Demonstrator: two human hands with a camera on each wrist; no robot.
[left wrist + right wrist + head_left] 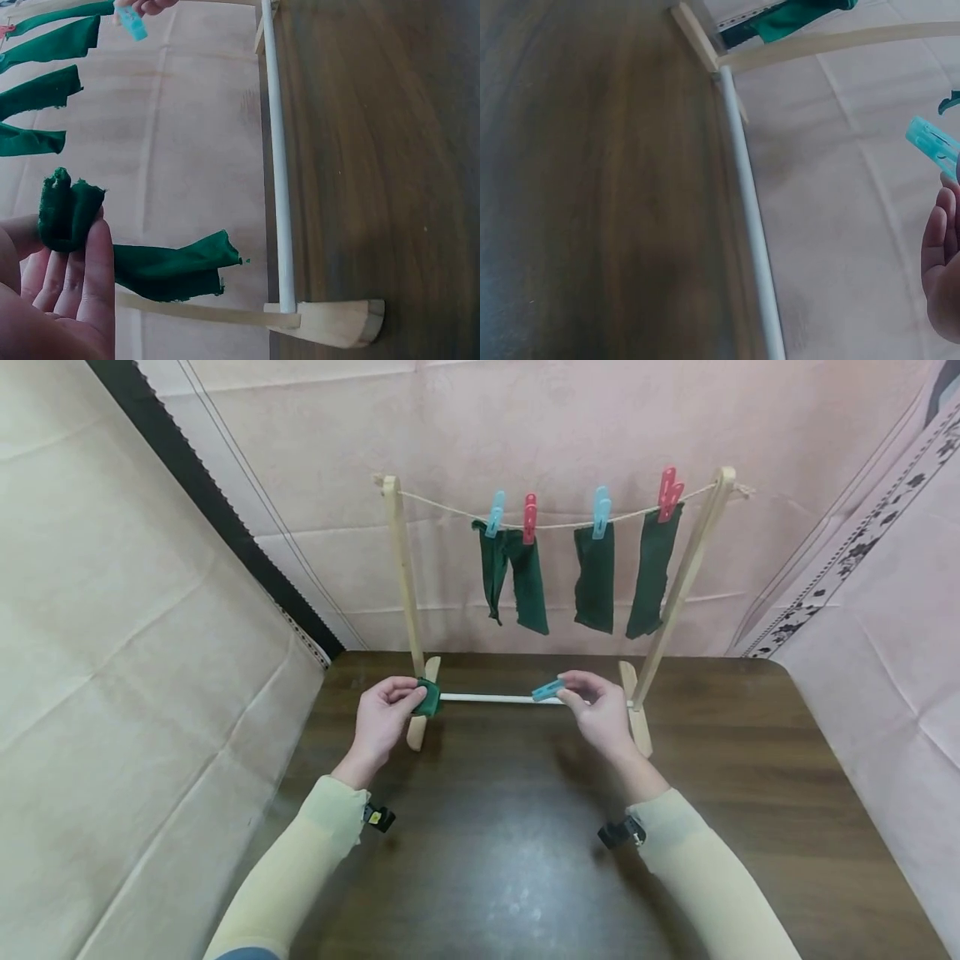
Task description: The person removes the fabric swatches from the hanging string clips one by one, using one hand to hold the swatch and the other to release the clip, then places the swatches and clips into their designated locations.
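Note:
In the head view my left hand (384, 714) pinches a piece of dark green cloth (429, 699) beside the left post. The left wrist view shows the held cloth (71, 214) folded over between thumb and fingers, with a strip of green cloth (176, 268) trailing from behind the hand. My right hand (600, 710) holds a light blue clothespin (548, 690) between thumb and fingers, near the right post. Seen from the right wrist, the clothespin (932, 144) points away from the fingertips. More green cloths (595, 578) hang from the string above both hands.
A wooden stand carries the string (450, 510) between its left post (405, 577) and right post (690, 568). Blue and red clothespins (530, 518) grip the hanging cloths. A white rod (487, 698) joins the stand's feet on the brown table (480, 827). Pale fabric (315, 418) surrounds it.

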